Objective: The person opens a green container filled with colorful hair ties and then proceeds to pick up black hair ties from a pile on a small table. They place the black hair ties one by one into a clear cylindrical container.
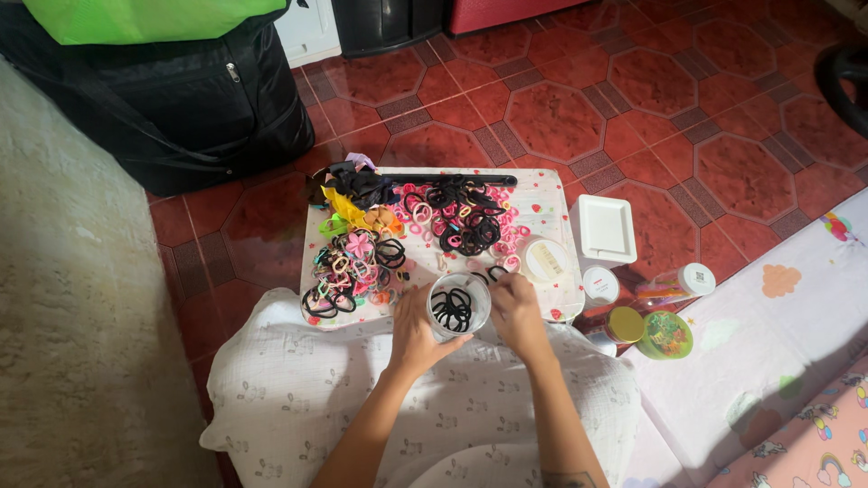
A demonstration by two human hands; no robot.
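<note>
My left hand [414,327] grips the side of a clear round jar [458,305] that holds several black hair ties. My right hand [516,307] is at the jar's right rim, its fingers pinching a black hair tie [495,272]. The jar stands at the near edge of a small white tray table [553,203]. A heap of black hair ties [463,221] lies on pink and white small bands in the table's middle. Mixed coloured hair ties and scrunchies [354,244] cover its left side.
A round white lid [546,258] lies on the table's right. On the red tiled floor to the right sit a white square lid [605,228], small jars [601,286] and a green tin [665,334]. A black bag [181,99] stands at the far left.
</note>
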